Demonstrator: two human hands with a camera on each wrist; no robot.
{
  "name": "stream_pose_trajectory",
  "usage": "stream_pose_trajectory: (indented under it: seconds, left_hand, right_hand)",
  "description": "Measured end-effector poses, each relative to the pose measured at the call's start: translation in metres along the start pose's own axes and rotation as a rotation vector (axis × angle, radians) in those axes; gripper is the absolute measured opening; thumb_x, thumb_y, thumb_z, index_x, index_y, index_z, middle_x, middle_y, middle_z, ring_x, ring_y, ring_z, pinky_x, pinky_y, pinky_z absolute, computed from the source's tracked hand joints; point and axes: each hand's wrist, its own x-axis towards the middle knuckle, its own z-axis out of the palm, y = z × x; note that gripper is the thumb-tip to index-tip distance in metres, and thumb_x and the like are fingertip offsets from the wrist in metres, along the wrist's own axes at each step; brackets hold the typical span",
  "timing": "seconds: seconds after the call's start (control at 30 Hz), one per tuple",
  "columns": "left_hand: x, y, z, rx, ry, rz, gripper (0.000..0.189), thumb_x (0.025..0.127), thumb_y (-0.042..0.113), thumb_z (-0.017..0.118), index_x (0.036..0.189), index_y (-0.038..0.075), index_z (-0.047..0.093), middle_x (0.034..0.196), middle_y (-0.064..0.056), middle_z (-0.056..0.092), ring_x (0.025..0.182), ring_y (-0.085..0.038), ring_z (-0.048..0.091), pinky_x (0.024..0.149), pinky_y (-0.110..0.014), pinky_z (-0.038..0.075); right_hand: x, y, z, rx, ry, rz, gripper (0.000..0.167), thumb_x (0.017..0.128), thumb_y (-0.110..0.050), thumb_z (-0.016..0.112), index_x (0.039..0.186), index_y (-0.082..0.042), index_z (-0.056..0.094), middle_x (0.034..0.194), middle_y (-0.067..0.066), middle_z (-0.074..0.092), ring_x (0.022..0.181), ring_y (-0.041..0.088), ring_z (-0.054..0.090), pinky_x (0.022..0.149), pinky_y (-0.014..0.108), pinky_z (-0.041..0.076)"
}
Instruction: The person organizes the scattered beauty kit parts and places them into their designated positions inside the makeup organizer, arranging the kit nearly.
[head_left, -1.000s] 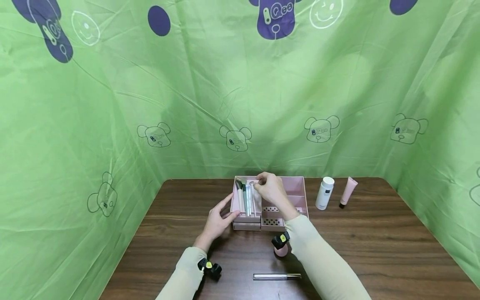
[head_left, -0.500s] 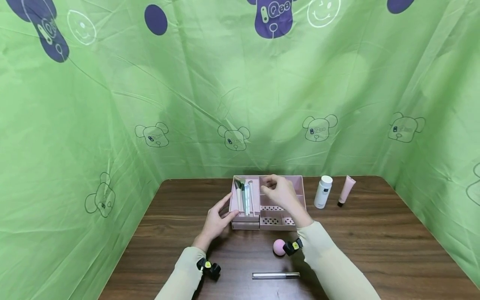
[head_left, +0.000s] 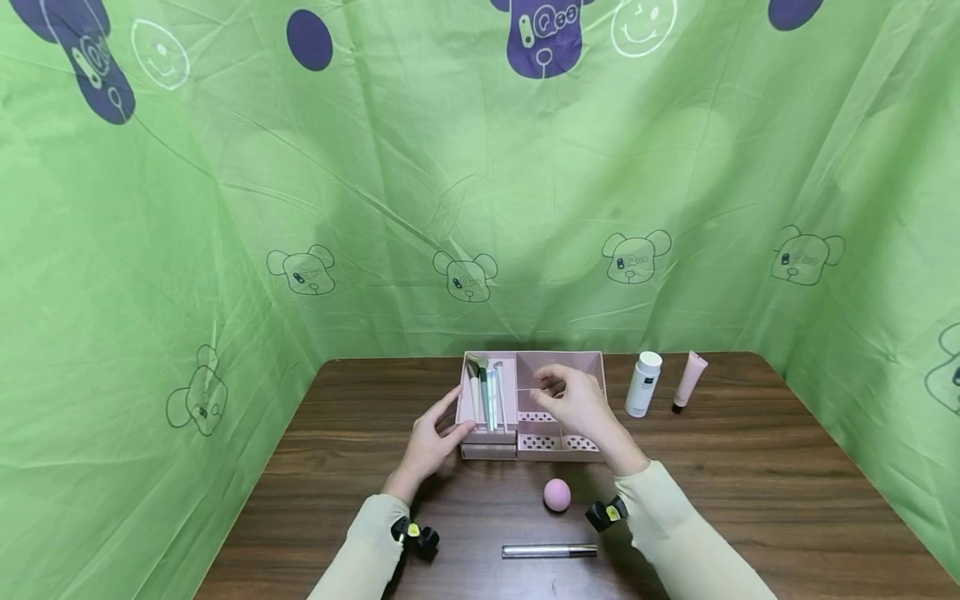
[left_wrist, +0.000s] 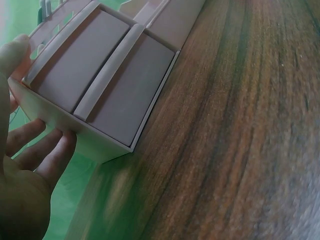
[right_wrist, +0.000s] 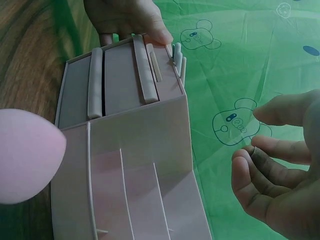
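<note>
Presumably I'm arranging brushes, which lie inside the organizer; left hand braces its side, fingers nearly straight; right hand hovers empty, loosely curled. Next likely calls for a fingertip pinch.

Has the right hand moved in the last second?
Yes. In the head view, the right hand has moved right and toward the person, from the brushes to the open compartments, judged against the box.

Near its far edge the wood-grain table carries a pink organizer, white bottle and, toward the right corner, pink tube, with a pink ball and silver stick farther in.
</note>
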Motion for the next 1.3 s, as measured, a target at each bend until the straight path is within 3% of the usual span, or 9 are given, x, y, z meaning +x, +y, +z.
stream_pose_trajectory:
  seconds: [0.13,0.3,0.47,0.8,0.93,1.3]
  left_hand:
    - [-0.001,0.002,0.000,0.002,-0.007,0.008,0.067,0.087,0.012,0.074,0.146,0.008,0.044,0.145,-0.022,0.048,0.124,-0.042,0.052,0.099,-0.038,0.052]
    - [-0.003,0.020,-0.001,0.004,-0.038,0.029,0.066,0.089,0.008,0.071,0.146,-0.003,0.040,0.142,-0.032,0.045,0.122,-0.048,0.051,0.100,-0.049,0.050]
    - [-0.005,0.033,-0.002,-0.003,-0.056,0.008,0.067,0.088,0.010,0.072,0.146,-0.003,0.040,0.143,-0.031,0.045,0.123,-0.046,0.051,0.100,-0.050,0.049]
    - [-0.006,0.032,-0.001,0.001,-0.042,0.013,0.066,0.088,0.010,0.073,0.145,-0.002,0.041,0.141,-0.030,0.047,0.121,-0.047,0.052,0.100,-0.050,0.049]
    - [-0.005,0.030,-0.001,0.003,-0.047,0.023,0.067,0.089,0.010,0.072,0.145,-0.003,0.040,0.141,-0.031,0.047,0.121,-0.048,0.052,0.099,-0.049,0.050]
    - [-0.005,0.030,-0.001,-0.001,-0.040,0.003,0.067,0.088,0.012,0.073,0.146,0.000,0.042,0.141,-0.028,0.049,0.121,-0.046,0.053,0.099,-0.044,0.051]
  right_hand:
    - [-0.006,0.003,-0.003,0.020,-0.011,-0.020,0.027,0.082,-0.020,0.076,0.108,-0.012,0.070,0.089,-0.001,0.072,0.077,0.010,0.065,0.068,0.025,0.058]
    - [-0.014,0.008,-0.006,0.050,-0.033,-0.043,0.027,0.082,-0.018,0.077,0.107,-0.011,0.069,0.087,-0.001,0.071,0.078,0.010,0.065,0.071,0.027,0.060]
    - [-0.022,0.010,-0.011,0.090,-0.053,-0.069,0.027,0.082,-0.017,0.078,0.107,-0.011,0.069,0.087,0.003,0.071,0.079,0.013,0.065,0.075,0.037,0.062]
    - [-0.041,0.020,-0.021,0.077,-0.085,-0.136,0.027,0.081,-0.011,0.077,0.107,-0.011,0.069,0.091,0.004,0.071,0.077,0.009,0.064,0.070,0.030,0.061]
    - [-0.048,0.024,-0.024,0.092,-0.088,-0.165,0.026,0.081,-0.010,0.078,0.106,-0.010,0.069,0.091,0.008,0.071,0.076,0.010,0.064,0.069,0.034,0.061]
    - [-0.066,0.040,-0.029,0.079,-0.138,-0.235,0.031,0.079,-0.009,0.078,0.108,-0.016,0.069,0.092,-0.005,0.069,0.077,0.016,0.066,0.067,0.030,0.061]
